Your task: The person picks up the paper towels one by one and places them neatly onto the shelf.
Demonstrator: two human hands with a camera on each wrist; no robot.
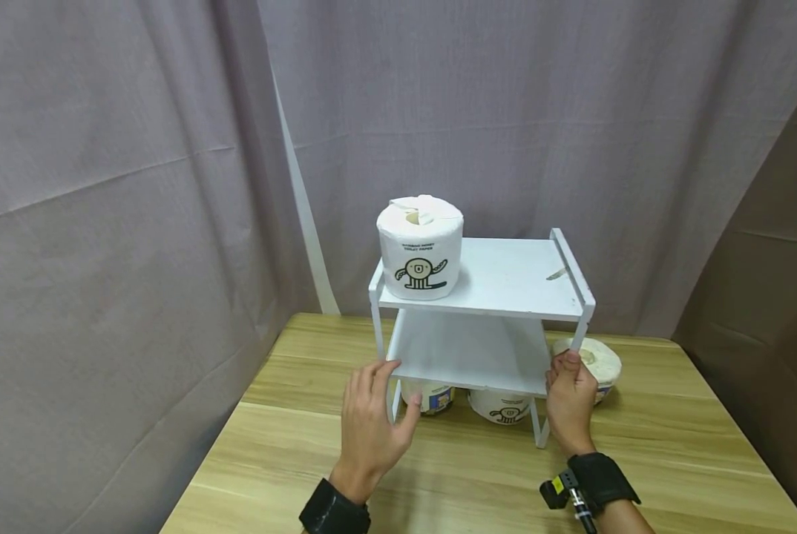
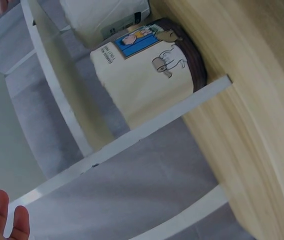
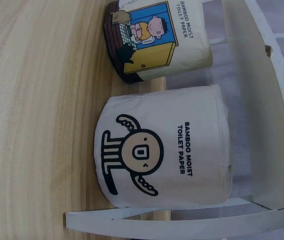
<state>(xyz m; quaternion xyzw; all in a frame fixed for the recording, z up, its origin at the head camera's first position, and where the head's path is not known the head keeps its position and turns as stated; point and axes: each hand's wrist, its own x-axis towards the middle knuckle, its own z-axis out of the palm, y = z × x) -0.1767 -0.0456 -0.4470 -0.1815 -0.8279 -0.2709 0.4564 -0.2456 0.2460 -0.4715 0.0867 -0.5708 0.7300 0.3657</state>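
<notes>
A white two-tier shelf rack point(image 1: 512, 271) stands on the wooden table. My right hand point(image 1: 570, 404) grips its front right post, beside the lower tier. At the front left corner my left hand point(image 1: 375, 423) has its fingers spread, the fingertips near the lower tier's edge; whether they touch it I cannot tell. One wrapped toilet paper roll point(image 1: 418, 256) sits upright on the left of the top tier. Below the lower tier, a roll with a cartoon figure point(image 3: 161, 150) and a roll with a colourful picture point(image 2: 146, 75) stand on the table, partly hidden in the head view.
Another toilet paper roll point(image 1: 602, 363) stands on the table just right of the rack, partly behind my right hand. Grey curtains point(image 1: 505, 133) hang behind and at the left of the table point(image 1: 271, 445). A brown cloth point(image 1: 759, 311) borders the right side.
</notes>
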